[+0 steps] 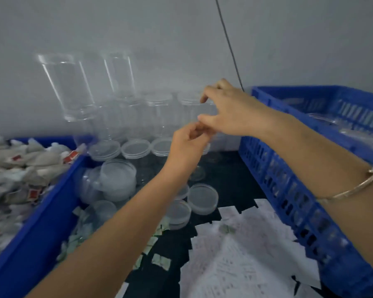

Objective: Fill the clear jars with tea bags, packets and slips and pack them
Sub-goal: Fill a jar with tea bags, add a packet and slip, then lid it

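Several clear jars [159, 117] stand in rows against the wall, some stacked upside down [67, 82]. My right hand [230, 112] reaches to the rightmost jar [188, 106], with forefinger and thumb curved round its upper part. My left hand [186, 147] is just below it, fingers curled and touching the right thumb; blur hides whether it holds anything. Tea bags [19, 168] with red tags fill the blue bin at left. Small green packets [160, 261] and white paper slips [235, 261] lie on the dark table.
Loose clear lids [202, 198] lie between the bins. A blue slatted crate [289, 173] with clear plastic items stands at right. A thin dark cable [230, 50] hangs down the grey wall behind the jars.
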`<state>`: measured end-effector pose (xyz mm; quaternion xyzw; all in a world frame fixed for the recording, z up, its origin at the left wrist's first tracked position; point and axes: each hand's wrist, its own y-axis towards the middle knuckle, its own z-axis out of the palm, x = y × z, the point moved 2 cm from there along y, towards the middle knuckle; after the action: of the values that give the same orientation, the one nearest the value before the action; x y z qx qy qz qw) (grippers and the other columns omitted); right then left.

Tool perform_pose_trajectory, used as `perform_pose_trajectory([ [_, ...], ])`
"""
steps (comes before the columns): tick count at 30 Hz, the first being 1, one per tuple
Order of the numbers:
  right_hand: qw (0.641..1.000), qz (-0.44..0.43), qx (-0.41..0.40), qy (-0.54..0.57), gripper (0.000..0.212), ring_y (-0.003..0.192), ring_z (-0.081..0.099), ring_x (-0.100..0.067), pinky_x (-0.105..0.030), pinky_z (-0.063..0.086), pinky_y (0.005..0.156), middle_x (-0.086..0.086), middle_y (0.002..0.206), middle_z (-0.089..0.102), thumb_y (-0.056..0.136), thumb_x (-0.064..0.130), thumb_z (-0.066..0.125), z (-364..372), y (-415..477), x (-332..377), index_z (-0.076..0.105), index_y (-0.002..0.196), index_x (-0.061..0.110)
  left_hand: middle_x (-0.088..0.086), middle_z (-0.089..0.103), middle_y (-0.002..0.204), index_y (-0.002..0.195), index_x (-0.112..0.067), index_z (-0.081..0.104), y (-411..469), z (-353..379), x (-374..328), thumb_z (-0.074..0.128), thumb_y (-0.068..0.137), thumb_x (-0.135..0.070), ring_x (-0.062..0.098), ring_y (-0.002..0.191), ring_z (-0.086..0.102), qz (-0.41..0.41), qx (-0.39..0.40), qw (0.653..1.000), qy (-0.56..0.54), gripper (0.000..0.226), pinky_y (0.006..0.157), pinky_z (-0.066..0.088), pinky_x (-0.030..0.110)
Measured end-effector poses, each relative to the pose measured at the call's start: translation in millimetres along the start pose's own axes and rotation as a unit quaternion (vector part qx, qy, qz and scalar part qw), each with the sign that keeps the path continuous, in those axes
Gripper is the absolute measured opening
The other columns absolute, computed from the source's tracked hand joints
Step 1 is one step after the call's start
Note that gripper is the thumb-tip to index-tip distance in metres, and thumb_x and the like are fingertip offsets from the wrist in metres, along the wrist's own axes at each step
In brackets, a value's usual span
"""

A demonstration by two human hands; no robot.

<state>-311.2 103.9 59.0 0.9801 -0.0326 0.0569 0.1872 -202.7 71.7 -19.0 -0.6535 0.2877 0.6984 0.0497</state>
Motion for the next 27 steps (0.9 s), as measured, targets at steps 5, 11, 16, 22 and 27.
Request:
perform_pose_trajectory([
  [5,0.987,0.073,0.138,0.025,0.058,0.129,0.044,-0.034,-0.036,0.039,0.099,-0.016,0.148,0.033,0.096,0.041,0.06,81,33,-9,0.041,0.145,0.016,0.002,0.071,0.095,0.085,-0.013,0.067,-10,-74,35,0.058,0.088,0.003,0.017,0.097,0.066,-0.073,-0.106,0.991,0.026,0.019,0.085,0.053,0.027],
  [11,0.949,0.183,0.254,0.044,0.089,0.152,0.0,-0.041,-0.051,0.012,0.123,-0.017,0.164,-0.017,0.095,0.061,0.051,173,34,-34,-0.004,0.159,0.033,-0.001,0.071,0.097,0.085,-0.016,0.066,-46,-131,59,0.056,0.089,0.001,0.015,0.098,0.066,-0.137,-0.169,0.975,0.032,0.021,0.081,0.053,0.024],
  [16,0.958,0.226,0.133,0.114,0.08,0.145,0.021,-0.044,-0.052,0.028,0.117,-0.02,0.161,0.005,0.093,0.067,0.048,194,36,-30,0.018,0.156,0.028,-0.002,0.071,0.097,0.088,-0.017,0.067,-60,-146,76,0.057,0.091,-0.001,0.015,0.1,0.066,-0.154,-0.181,0.971,0.021,0.018,0.079,0.053,0.023],
  [22,0.969,0.222,0.02,0.111,0.069,0.121,0.05,-0.038,-0.045,0.046,0.096,-0.018,0.14,0.037,0.088,0.059,0.064,169,25,-22,0.044,0.135,0.013,-0.004,0.072,0.101,0.09,-0.019,0.068,-77,-139,85,0.058,0.091,-0.003,0.011,0.102,0.066,-0.156,-0.154,0.976,0.02,0.019,0.085,0.054,0.026],
  [27,0.978,0.113,-0.128,0.123,0.08,0.119,0.048,-0.026,-0.038,0.046,0.091,-0.01,0.132,0.04,0.08,0.055,0.075,116,-20,10,0.04,0.139,0.014,-0.009,0.073,0.099,0.094,-0.019,0.071,-103,-139,72,0.064,0.086,-0.003,0.005,0.096,0.066,-0.124,-0.138,0.982,0.024,0.02,0.083,0.053,0.023],
])
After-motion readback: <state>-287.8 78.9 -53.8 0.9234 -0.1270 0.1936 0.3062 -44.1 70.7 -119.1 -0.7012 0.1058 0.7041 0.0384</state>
